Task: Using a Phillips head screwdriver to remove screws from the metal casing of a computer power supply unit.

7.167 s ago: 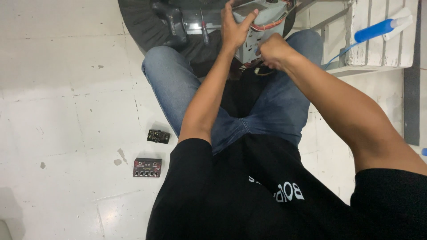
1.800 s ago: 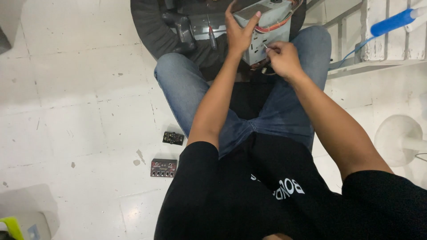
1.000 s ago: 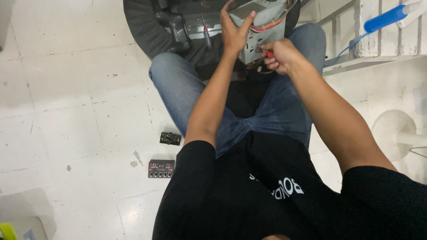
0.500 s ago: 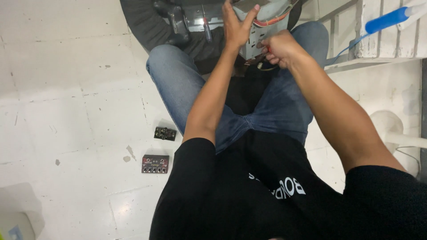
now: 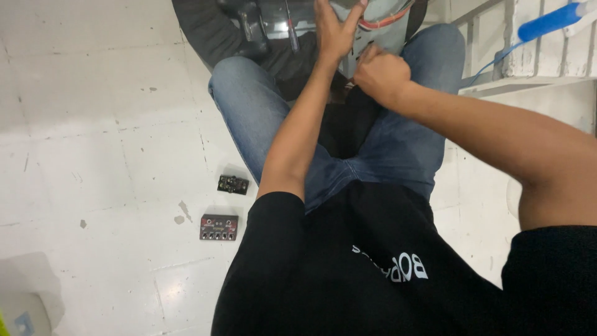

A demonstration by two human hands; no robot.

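I sit on a white tiled floor with a grey metal box [image 5: 390, 38] held up between my knees; red and orange wires [image 5: 387, 22] run across its top. My left hand [image 5: 336, 32] presses flat against the box's left face, fingers spread, holding it steady. My right hand [image 5: 379, 73] is closed in a fist against the lower edge of the box, just right of my left wrist. Whatever the fist grips is hidden inside it now; a red handle showed there a second ago.
A black round tray [image 5: 198, 32] with dark tools [image 5: 252, 26] lies beyond my knees. Two small circuit modules [image 5: 233, 184] [image 5: 219, 227] lie on the floor at my left thigh. A white rack [image 5: 528, 68] with a blue roller handle [image 5: 547, 22] stands at the right.
My right fist has stayed at the box's lower edge, turning slightly; the red handle seen a second ago is now covered. My left hand keeps its place on the box. The view has shifted a little.
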